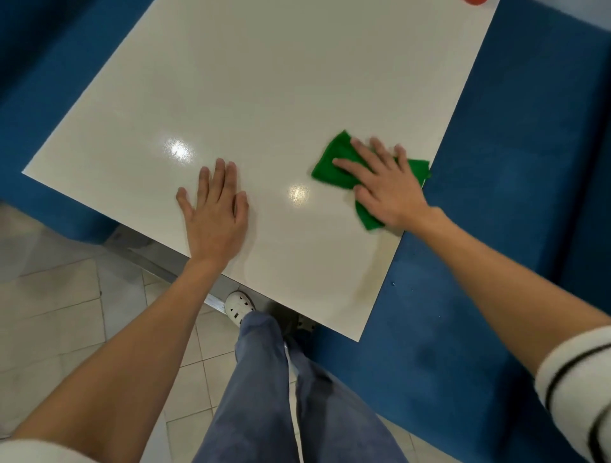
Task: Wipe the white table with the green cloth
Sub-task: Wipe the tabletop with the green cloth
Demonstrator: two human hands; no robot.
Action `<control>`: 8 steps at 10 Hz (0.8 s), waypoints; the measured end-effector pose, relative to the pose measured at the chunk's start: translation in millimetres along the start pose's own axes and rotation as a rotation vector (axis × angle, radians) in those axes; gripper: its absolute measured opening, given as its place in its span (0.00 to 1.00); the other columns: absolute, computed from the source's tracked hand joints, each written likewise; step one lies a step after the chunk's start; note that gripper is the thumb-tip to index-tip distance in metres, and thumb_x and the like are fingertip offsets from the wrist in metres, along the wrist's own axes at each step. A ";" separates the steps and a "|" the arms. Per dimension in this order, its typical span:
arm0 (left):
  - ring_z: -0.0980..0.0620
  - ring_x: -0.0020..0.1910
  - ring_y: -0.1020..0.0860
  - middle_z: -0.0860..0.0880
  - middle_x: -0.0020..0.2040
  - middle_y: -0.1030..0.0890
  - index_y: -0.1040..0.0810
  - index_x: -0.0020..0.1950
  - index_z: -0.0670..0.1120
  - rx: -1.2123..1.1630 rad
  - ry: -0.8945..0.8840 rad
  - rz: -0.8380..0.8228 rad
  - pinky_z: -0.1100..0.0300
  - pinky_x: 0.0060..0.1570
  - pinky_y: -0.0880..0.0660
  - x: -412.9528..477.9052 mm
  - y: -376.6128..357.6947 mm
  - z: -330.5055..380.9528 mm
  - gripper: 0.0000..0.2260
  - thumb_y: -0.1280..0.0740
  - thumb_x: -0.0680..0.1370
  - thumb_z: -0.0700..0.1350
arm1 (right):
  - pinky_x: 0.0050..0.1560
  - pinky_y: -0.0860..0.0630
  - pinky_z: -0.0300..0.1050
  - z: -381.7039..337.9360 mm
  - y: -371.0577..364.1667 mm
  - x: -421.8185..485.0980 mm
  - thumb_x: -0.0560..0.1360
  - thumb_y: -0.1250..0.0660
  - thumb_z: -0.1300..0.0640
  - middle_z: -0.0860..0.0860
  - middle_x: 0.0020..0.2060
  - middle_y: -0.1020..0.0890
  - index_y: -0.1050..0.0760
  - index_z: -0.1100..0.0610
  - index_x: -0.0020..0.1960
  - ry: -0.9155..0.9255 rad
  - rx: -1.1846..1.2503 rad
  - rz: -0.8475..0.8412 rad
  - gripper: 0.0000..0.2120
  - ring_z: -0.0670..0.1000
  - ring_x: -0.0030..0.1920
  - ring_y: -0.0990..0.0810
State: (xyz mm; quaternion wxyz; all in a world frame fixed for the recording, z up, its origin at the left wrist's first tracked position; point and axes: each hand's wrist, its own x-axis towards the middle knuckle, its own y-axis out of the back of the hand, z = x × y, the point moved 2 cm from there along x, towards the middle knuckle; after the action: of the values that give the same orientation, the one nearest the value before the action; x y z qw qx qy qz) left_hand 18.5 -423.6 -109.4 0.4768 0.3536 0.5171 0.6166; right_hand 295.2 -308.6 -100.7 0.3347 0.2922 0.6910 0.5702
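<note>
The white table (264, 82) fills the upper middle of the head view, glossy with two light reflections. A green cloth (334, 162) lies flat near the table's right edge, one corner hanging just over it. My right hand (386, 185) presses down on the cloth with straight, spread fingers. Flat on the bare tabletop near the front edge rests my left hand (216, 211), fingers straight, holding nothing, well left of the cloth.
Blue upholstered seating (496, 231) borders the table on the right and another blue seat (39, 82) on the left. A red object (476, 1) peeks in at the table's far right corner. Below are a tiled floor (66, 297), my legs and a white shoe (239, 305).
</note>
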 end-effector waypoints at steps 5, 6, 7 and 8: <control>0.49 0.78 0.49 0.52 0.79 0.47 0.48 0.79 0.50 0.000 0.001 -0.003 0.39 0.71 0.55 -1.0 -0.4 -0.1 0.23 0.53 0.83 0.51 | 0.72 0.49 0.62 -83.6 -31.2 -123.4 0.79 0.51 0.43 0.51 0.77 0.44 0.42 0.40 0.75 0.154 0.038 0.004 0.24 0.57 0.76 0.46; 0.49 0.78 0.49 0.52 0.79 0.47 0.48 0.79 0.50 0.001 0.001 0.000 0.39 0.71 0.55 -0.9 0.4 0.7 0.23 0.53 0.83 0.51 | 0.71 0.48 0.63 -43.0 -23.4 -97.6 0.78 0.52 0.43 0.50 0.76 0.43 0.41 0.40 0.74 0.107 0.031 0.004 0.24 0.57 0.76 0.45; 0.49 0.78 0.49 0.52 0.79 0.46 0.47 0.79 0.50 0.008 0.000 0.001 0.39 0.71 0.54 -0.5 -0.1 0.0 0.23 0.54 0.83 0.51 | 0.72 0.51 0.66 -5.2 -9.5 -57.5 0.79 0.51 0.45 0.51 0.77 0.45 0.43 0.40 0.75 -0.148 0.099 0.040 0.24 0.57 0.76 0.48; 0.49 0.78 0.49 0.52 0.79 0.46 0.47 0.79 0.50 0.007 -0.003 0.007 0.38 0.71 0.54 -0.5 -1.0 0.0 0.23 0.54 0.83 0.51 | 0.72 0.56 0.64 4.6 -4.3 -35.2 0.81 0.51 0.48 0.51 0.78 0.49 0.47 0.40 0.76 -0.326 0.112 0.077 0.24 0.56 0.77 0.53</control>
State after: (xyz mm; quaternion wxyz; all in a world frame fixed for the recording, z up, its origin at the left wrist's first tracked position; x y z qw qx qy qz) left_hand 18.9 -424.0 -110.3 0.4744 0.3581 0.5172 0.6158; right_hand 320.0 -334.3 -101.0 0.4034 0.4251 0.6466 0.4883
